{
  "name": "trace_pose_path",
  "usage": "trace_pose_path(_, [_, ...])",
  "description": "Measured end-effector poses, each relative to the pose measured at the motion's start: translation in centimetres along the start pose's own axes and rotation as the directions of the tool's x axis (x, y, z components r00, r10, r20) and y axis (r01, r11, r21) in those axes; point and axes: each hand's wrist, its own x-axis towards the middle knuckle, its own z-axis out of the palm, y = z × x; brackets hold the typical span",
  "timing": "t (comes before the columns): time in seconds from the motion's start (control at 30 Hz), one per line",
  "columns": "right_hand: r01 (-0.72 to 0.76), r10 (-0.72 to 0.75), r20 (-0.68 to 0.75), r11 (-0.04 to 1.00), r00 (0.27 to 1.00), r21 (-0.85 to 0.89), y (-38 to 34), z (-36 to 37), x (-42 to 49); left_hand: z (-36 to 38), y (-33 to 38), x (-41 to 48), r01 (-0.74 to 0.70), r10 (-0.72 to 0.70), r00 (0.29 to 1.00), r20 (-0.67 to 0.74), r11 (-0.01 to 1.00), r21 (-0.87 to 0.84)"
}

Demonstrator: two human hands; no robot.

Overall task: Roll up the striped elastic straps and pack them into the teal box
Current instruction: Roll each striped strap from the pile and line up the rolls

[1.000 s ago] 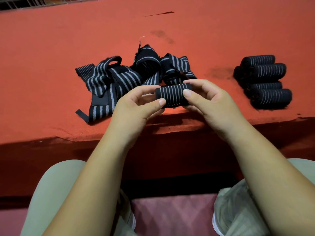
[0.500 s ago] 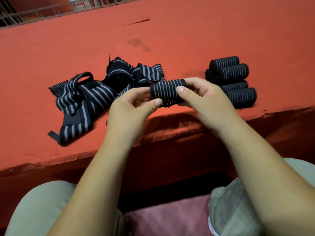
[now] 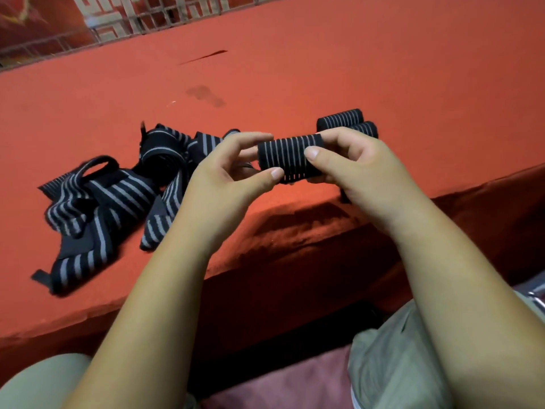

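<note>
Grip: I see both hands clamped on one rolled strap, one at each end, with the fingers curled round it.
Left hand: the left hand has its thumb tip pressed on the lower left end of the roll. The fingers curl behind that end.
Right hand: the right hand lays its thumb across the front of the roll near the right end. Its fingers wrap over the top and down the back.
Rolled strap: it is a tight black cylinder with pale grey stripes ringing it. It lies sideways in the air just above the near edge of the red surface.
Finished rolls: the finished rolls sit on the surface just behind the right hand. I can make out two striped tops, and the hand hides the rest of the stack.
Loose straps: the loose straps lie in a tangled, unrolled heap on the surface to the left of the left hand. One loop stands up, and one end reaches close to the front edge.
Surface: it carries a dark stain farther back, and its front edge drops into shadow.
Far edge: a metal railing runs along the top left.
Foreground: the person's knees show in pale shorts.
</note>
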Motion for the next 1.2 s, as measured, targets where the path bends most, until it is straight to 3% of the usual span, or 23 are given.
trace_pose_path(0.47, [-0.035,0.029,-0.146,0.999,0.989,-0.041,0.9,-5.4,0.1,6.3,0.1,3.0,0.088,-0.080,0.994,0.075,0.990,-0.109])
trace_pose_path(0.67, [-0.127,0.064,-0.239,0.957,0.969,-0.259,2.1,-7.3,0.4,9.8,-0.8,4.1,0.088,-0.086,0.996,0.026,0.992,-0.092])
trace_pose_path(0.87, [-0.155,0.051,-0.332,0.943,0.942,-0.296,2.9,-7.6,0.9,12.2,-1.5,4.8,0.062,-0.066,0.997,-0.040,0.994,-0.090])
trace_pose_path(1.2, [-0.200,0.078,-0.350,0.923,0.933,-0.328,3.9,-7.5,1.8,13.6,-1.9,5.0,0.088,-0.088,0.988,-0.130,0.996,-0.004])
